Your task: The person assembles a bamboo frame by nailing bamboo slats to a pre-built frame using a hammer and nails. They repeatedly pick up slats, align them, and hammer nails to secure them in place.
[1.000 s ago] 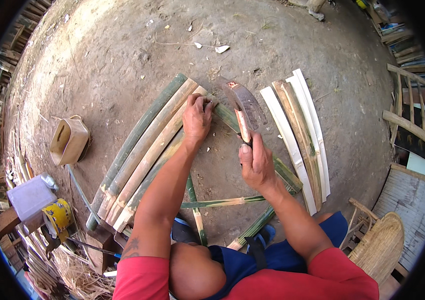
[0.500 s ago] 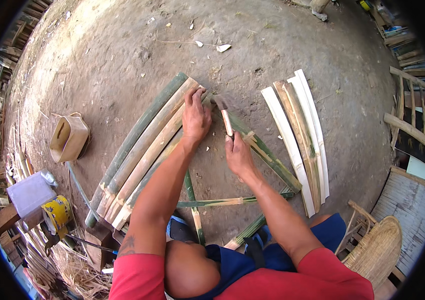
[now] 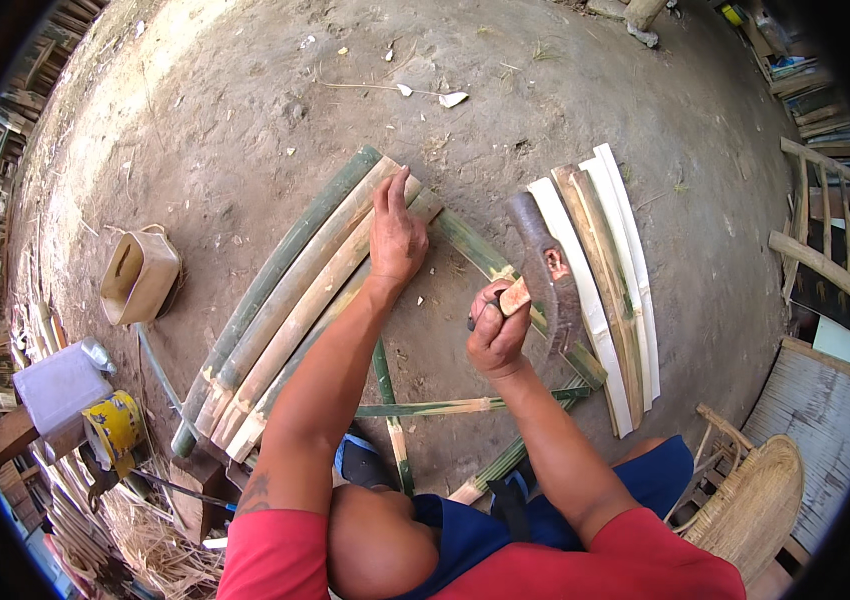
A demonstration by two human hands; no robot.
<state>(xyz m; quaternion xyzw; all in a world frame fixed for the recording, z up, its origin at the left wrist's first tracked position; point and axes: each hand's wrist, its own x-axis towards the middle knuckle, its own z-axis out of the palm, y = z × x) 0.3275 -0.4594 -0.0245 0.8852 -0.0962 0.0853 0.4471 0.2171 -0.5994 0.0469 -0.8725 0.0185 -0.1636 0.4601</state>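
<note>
The left hand (image 3: 399, 240) lies on the far end of the bamboo poles (image 3: 290, 290), fingers stretched out; whether it pinches anything is hidden. The right hand (image 3: 498, 328) is closed round the handle of a hammer (image 3: 564, 295). Half a second ago the hammer's head was by the left fingers; now it is swung right, just beside the white strips (image 3: 588, 300) in view. Its head's long axis runs away from the person, far end tipped left; the poles slant from near left to far right.
</note>
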